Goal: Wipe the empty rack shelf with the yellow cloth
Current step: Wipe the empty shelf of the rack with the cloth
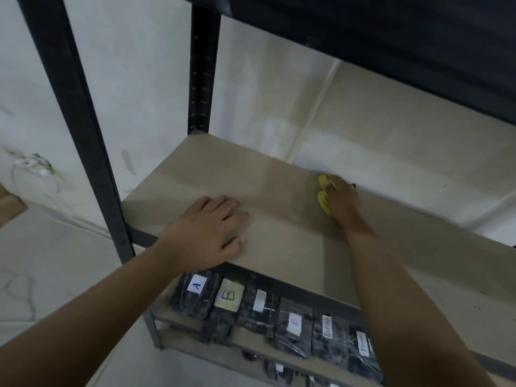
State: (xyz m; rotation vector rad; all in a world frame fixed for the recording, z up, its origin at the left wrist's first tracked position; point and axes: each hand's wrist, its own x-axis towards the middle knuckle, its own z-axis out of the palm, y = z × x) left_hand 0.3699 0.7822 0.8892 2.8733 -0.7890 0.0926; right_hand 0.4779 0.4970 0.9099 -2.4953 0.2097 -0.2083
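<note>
Setting: pale wall (pixel 279 88) behind a dark metal rack, seen from above and in front; light floor (pixel 55 261) at the left.
Rack frame: near-left black upright (pixel 81 121) runs from the top edge down past the shelf corner; a second upright (pixel 203 74) stands at the far left corner; a dark upper shelf (pixel 391 37) overhangs at the top right.
Rack shelf: beige board (pixel 279 233), bare apart from the two hands and the cloth.
Left hand: left hand (pixel 206 233) lies palm down on the near-left part of the board, close to the front edge; forearm enters from the lower left.
Left fingers: straight, slightly spread, pointing right and far; thumb at the near side by the shelf lip. Nothing held.
Right hand: right hand (pixel 342 201) reaches to the far edge of the board, right of centre, close to the wall; arm extended from the lower right, wrist roughly in line with the forearm.
Right fingers: curled down over the cloth, pressing it on the board; one fingertip with its nail shows on top of the fabric.
Yellow cloth: yellow cloth (pixel 324 201) bunched under the right hand, showing at the hand's left side, on the far part of the shelf.
Lower shelf: row of dark wrapped packs (pixel 293 328) with paper labels; two read A (pixel 197 283) and B (pixel 229 295); the others are too blurred to read with confidence.
</note>
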